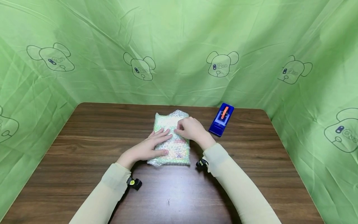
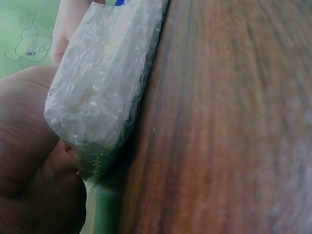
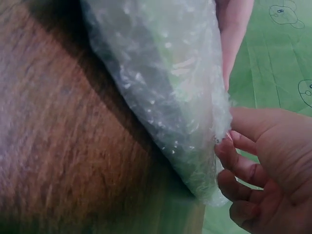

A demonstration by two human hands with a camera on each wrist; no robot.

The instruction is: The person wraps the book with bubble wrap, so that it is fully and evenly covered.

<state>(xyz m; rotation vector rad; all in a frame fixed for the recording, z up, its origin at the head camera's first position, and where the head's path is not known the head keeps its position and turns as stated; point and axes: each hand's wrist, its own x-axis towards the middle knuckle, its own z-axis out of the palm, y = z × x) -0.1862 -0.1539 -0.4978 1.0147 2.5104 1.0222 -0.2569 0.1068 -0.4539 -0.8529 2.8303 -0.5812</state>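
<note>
A flat package in clear bubble wrap [image 1: 174, 155] lies on the table, with pale green and pinkish colours showing through. My left hand [image 1: 144, 149] rests on its left part, fingers spread and fairly straight across the top. On the upper right part, my right hand [image 1: 193, 129] has its fingers curled, thumb and index finger pinching at the bubble wrap. Seen in the right wrist view, the thumb and fingertips of the right hand [image 3: 278, 156] meet at the edge of the wrap [image 3: 180, 97]. The left wrist view shows the puffy folded end of the wrap [image 2: 92, 102].
A blue tape dispenser [image 1: 216, 127] with an orange roll [image 1: 224, 112] stands on the table, to the right beyond my right hand. The brown wooden table [image 1: 84, 140] is enclosed by green cloth [image 1: 179, 71] printed with cartoon heads.
</note>
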